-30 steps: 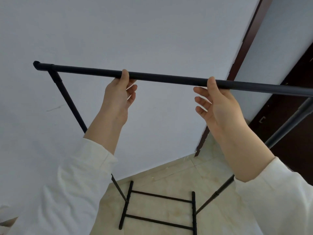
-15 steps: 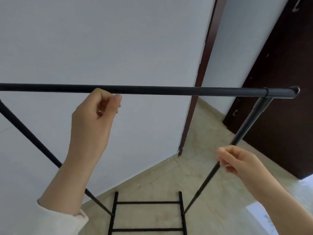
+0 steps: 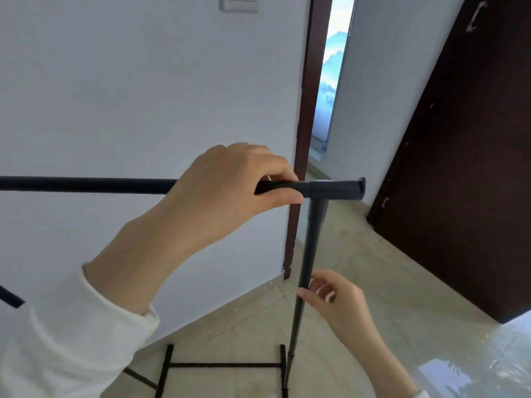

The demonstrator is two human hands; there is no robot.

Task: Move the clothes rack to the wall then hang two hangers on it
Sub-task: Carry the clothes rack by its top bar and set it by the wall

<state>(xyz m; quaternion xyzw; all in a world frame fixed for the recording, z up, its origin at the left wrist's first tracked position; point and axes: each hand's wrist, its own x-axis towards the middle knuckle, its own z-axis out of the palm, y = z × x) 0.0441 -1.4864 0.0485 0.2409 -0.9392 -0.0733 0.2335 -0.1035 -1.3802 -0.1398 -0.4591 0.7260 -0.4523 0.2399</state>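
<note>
The black clothes rack stands close in front of the white wall, its top bar running across the view at mid height. My left hand grips that bar near its right end, just left of the corner joint. My right hand is lower, with thumb and fingers loosely closing around the rack's right upright pole. The rack's base bars rest on the floor below. No hangers are in view.
A dark brown door frame borders a narrow opening right of the wall. A dark wooden door stands at the far right. Beige floor tiles stretch towards the doorway, glossy at the lower right.
The view has swung to the right. My left hand slid along the top bar to its right end. My right hand left the bar, dropped and came to the right upright pole.
</note>
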